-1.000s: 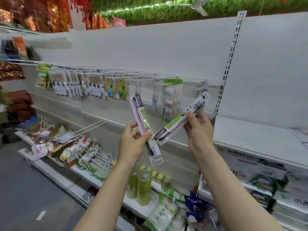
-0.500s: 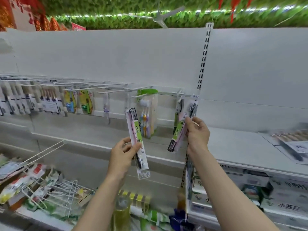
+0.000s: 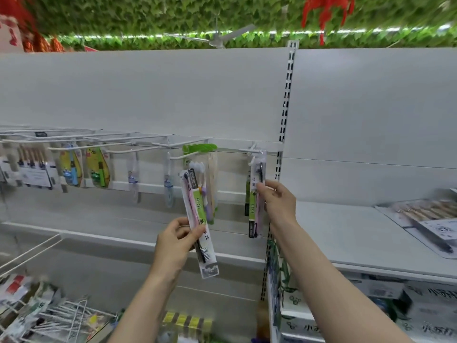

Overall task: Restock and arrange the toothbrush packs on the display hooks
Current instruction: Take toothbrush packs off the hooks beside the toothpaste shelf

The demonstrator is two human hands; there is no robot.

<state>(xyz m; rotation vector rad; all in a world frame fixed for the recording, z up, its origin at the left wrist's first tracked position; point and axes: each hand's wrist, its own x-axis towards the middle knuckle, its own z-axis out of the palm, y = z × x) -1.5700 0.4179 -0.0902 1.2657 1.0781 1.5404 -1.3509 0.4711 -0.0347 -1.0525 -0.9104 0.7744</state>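
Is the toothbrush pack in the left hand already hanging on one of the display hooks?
No, the left hand holds its toothbrush pack free in the air, below the hooks.

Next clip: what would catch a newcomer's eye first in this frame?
Two hands at centre, each holding a green-and-pink toothbrush pack. The right hand holds its pack upright at the rightmost hook, beside the slotted upright; the left hand holds a second pack, hang-tab downward. Above, a green leaf wall tops the white panels.
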